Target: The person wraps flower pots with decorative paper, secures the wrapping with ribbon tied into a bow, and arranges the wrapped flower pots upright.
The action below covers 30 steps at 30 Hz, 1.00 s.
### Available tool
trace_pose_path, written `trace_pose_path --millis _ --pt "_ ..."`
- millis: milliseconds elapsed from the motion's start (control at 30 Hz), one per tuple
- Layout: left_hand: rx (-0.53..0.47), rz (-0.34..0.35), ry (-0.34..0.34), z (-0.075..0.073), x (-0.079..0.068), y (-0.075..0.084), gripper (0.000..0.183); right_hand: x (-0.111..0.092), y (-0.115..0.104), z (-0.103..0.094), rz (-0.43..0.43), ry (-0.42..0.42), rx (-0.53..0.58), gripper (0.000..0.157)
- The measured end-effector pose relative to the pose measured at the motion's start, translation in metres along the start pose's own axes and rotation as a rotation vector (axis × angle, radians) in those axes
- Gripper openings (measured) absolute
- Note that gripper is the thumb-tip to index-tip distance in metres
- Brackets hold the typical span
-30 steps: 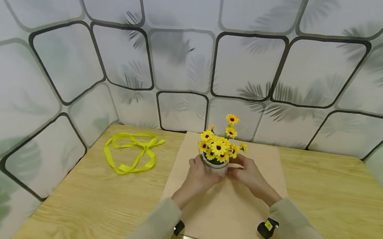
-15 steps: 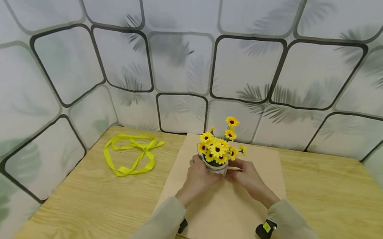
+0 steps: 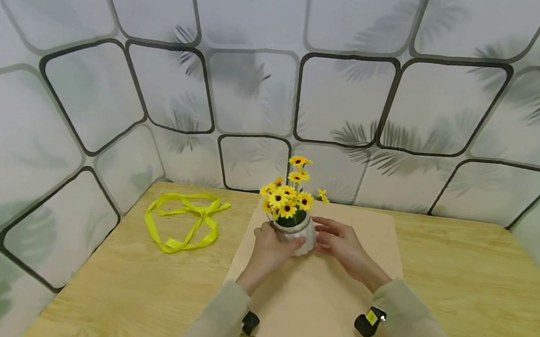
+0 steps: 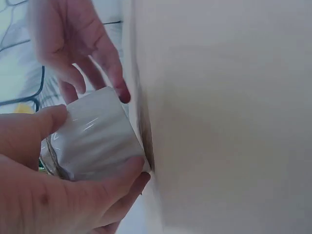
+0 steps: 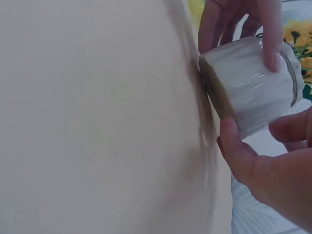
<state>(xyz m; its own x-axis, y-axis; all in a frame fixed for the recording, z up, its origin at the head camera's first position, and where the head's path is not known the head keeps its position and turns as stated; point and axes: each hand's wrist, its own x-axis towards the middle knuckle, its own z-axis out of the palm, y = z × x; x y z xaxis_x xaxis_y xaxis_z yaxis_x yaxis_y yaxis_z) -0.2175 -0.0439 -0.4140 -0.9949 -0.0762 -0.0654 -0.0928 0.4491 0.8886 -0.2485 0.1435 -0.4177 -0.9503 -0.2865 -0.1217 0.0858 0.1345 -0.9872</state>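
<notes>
Flowerpot [image 3: 309,239] now leans leftward; half a second ago it sat more upright.
Wooden table [image 3: 154,281] bears a brown paper sheet [image 3: 325,312], with a yellow ribbon [image 3: 174,245] lying to its left. Tilted over the sheet's far half, the pot carries yellow flowers [image 3: 289,198]. Left hand [image 3: 268,253] grips the pot, thumb across its front; right hand [image 3: 344,245], fingers extended, sits at its right side, contact unconfirmed.

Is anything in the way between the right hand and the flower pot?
No, nothing visible. The right hand is right beside the pot, and the left hand holds the pot from the other side. The yellow ribbon lies off to the left, out of the way.
</notes>
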Motion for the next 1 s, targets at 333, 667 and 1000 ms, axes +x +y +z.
trace_pose_path --millis 333,667,1000 --pt "-0.147 -0.072 0.008 -0.005 -0.005 0.002 0.082 0.006 -0.002 0.007 0.016 0.033 0.058 0.049" --pt "-0.259 -0.134 0.106 0.005 -0.01 0.006 0.081 0.012 -0.003 0.006 0.05 -0.034 0.064 0.051" --pt "-0.34 -0.139 0.145 0.008 -0.009 0.004 0.074 0.013 -0.003 0.009 0.039 -0.011 0.096 0.052"
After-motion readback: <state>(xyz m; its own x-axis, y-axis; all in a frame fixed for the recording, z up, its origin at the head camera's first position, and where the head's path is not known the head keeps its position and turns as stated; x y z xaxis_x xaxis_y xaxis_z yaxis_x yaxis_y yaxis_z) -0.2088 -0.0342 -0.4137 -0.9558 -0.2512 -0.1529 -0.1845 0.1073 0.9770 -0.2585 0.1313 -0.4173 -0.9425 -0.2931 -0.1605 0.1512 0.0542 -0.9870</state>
